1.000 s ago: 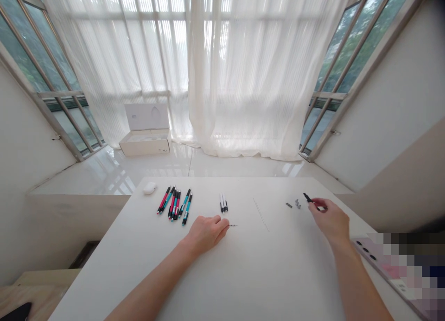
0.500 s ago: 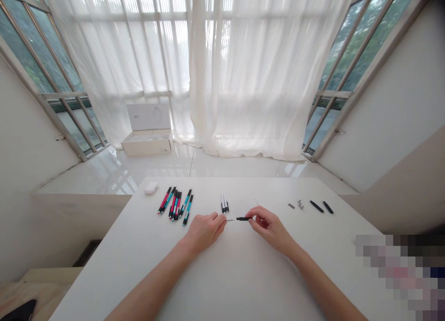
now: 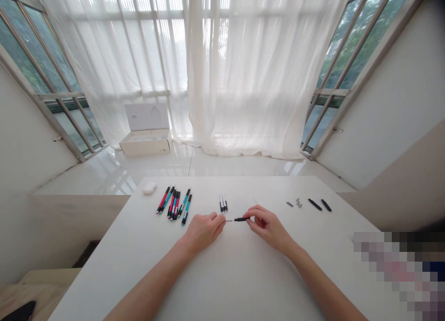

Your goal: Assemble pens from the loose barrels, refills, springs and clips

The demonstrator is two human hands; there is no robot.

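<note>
My left hand [image 3: 203, 232] pinches the end of a thin metal pen refill [image 3: 229, 221] at the middle of the white table [image 3: 278, 265]. My right hand [image 3: 266, 227] holds a short black pen barrel [image 3: 240, 219], which sits around the refill between my hands. Behind them stand a small group of white-and-black pen parts [image 3: 223, 203] and a loose bundle of pink and teal pens [image 3: 174, 204]. Farther right lie small grey pen parts [image 3: 294, 203] and black barrel pieces [image 3: 314, 204].
A white earbud case [image 3: 149, 188] lies near the table's far left corner. An open white box [image 3: 146, 131] stands on the glossy floor beyond the table. A blurred, pixelated patch covers the lower right corner, and a dark object [image 3: 21, 311] lies at lower left.
My right hand has come in from the right with the black barrel, which has slid left along the refill towards my left hand. The refill has risen slightly.
</note>
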